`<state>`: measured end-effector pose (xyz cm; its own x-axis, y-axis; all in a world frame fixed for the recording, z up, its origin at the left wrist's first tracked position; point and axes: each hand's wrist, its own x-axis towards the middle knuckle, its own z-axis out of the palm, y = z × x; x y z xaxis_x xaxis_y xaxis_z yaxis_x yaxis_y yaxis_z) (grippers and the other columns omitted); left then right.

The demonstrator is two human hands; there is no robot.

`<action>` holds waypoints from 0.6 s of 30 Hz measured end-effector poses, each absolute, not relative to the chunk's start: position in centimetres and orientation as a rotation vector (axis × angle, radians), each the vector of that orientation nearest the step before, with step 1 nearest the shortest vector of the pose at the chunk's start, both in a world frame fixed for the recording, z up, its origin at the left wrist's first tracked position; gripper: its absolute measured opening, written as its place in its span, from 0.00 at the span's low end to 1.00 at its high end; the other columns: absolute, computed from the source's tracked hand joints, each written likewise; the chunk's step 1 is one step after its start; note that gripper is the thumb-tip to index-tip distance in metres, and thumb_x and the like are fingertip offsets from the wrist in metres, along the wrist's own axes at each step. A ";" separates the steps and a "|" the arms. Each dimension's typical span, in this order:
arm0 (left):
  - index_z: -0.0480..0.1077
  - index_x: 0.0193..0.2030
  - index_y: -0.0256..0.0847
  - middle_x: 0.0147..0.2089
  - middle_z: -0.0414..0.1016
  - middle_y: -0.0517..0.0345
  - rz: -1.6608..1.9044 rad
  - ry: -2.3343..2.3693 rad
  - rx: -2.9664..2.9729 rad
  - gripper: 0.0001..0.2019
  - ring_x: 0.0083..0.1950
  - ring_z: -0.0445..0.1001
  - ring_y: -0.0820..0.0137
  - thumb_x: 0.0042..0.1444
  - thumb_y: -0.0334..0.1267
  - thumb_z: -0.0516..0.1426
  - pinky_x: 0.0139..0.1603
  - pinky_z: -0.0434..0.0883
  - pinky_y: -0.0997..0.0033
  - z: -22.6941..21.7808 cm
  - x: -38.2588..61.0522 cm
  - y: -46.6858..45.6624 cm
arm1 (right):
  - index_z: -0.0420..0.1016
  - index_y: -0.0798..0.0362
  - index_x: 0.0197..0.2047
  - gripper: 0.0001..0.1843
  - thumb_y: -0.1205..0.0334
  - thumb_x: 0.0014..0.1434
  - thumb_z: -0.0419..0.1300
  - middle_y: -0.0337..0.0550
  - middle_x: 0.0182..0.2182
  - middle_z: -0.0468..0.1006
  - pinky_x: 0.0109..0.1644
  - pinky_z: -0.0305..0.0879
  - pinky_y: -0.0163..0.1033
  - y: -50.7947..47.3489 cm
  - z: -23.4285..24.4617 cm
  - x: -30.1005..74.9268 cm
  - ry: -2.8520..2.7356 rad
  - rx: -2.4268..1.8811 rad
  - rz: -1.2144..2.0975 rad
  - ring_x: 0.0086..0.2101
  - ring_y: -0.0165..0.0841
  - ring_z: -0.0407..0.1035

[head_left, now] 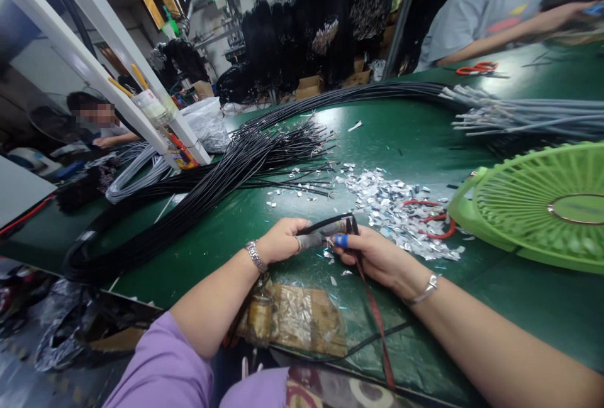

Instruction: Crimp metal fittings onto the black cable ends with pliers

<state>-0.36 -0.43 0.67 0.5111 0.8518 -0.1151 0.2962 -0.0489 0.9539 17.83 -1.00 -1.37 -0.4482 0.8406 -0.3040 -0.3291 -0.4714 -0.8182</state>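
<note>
A black cable [325, 223] runs between my two hands above the front of the green table. My left hand [282, 239] is closed on it, with grey wrapping on the fingers and a metal watch at the wrist. My right hand [375, 256] pinches the cable's other end, its thumb wrapped in blue tape; small wire ends show between the hands. A dark reddish strap [375, 307] hangs below my right hand. Beyond them lies a large bundle of black cables [221, 185] with stripped ends. Silver foil scraps [377, 197] are heaped to the right, around a red-handled tool [443, 226].
A green fan [500, 213] stands at right. Grey cables [528, 115] and orange-handled scissors [476, 68] lie farther back. A taped wooden board [325, 326] sits at the near edge. White posts [104, 24] rise at left. Two other people work across the table.
</note>
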 end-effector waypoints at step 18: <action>0.72 0.30 0.33 0.20 0.61 0.64 0.603 1.001 1.662 0.16 0.24 0.57 0.78 0.48 0.48 0.61 0.27 0.57 0.78 0.6 -0.4 -0.4 | 0.73 0.56 0.19 0.12 0.63 0.31 0.71 0.34 0.14 0.67 0.17 0.45 0.28 -1.2 -1.5 17.7 -0.904 -0.931 1.975 0.16 0.20 0.53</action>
